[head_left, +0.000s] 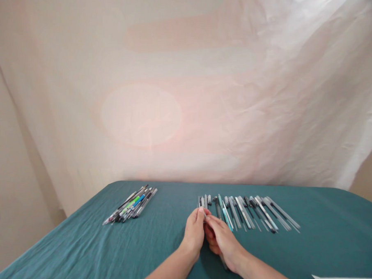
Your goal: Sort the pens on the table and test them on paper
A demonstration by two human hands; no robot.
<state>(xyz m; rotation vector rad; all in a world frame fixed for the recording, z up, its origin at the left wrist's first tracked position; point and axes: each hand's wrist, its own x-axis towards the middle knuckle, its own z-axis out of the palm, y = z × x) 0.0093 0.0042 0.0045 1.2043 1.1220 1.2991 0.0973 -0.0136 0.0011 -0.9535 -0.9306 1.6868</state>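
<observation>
My left hand [193, 231] and my right hand [223, 241] meet over the near side of the table, fingers closed together. A pen [224, 262] runs through my right hand, its greyish end sticking out below the palm. The thumb and fingers of my left hand pinch at the pen's upper end, which is mostly hidden by the fingers. Just beyond and to the right of my hands lies a row of pens [243, 213], set side by side, with clear, grey, black, white and teal parts. Some at the row's left end are partly covered by my hands.
A loose heap of pens [131, 205] lies at the left, with green and blue ones among grey and black. A dark green cloth [86, 246] covers the table. Behind hangs a pale, creased sheet [184, 94]. A white corner [334, 278] shows at bottom right.
</observation>
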